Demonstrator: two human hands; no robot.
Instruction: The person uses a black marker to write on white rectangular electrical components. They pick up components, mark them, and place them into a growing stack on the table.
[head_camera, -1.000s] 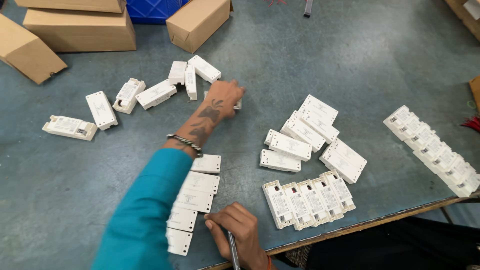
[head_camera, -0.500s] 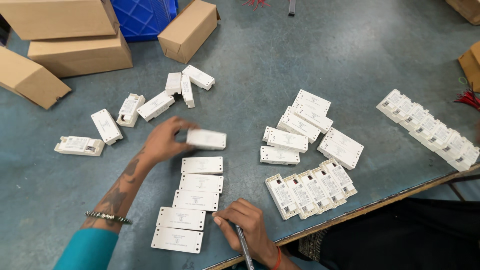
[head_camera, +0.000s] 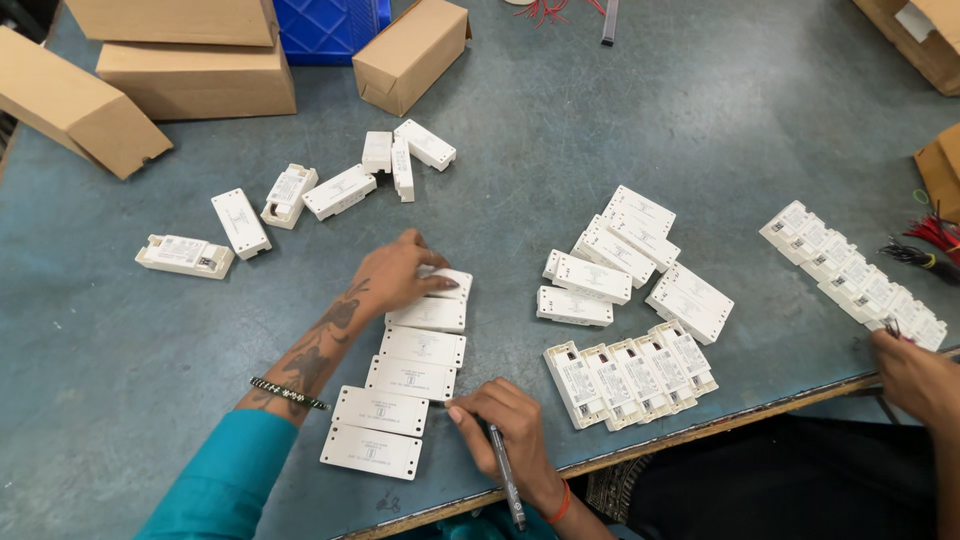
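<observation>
White plastic casings in a column on the grey counter.
Left hand lies flat, fingers released, on the top casing of the column; right hand has fingers clenched on a pen, touching the fourth casing.

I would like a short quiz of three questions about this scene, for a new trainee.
1. True or false: the left hand rests on the top module of the column of white modules.
2. What does the right hand hold? A) pen B) knife C) tape
3. Fill in: the crate between the cardboard boxes is ____ in colour.

Key: 1 true; 2 A, the pen; 3 blue.
</observation>
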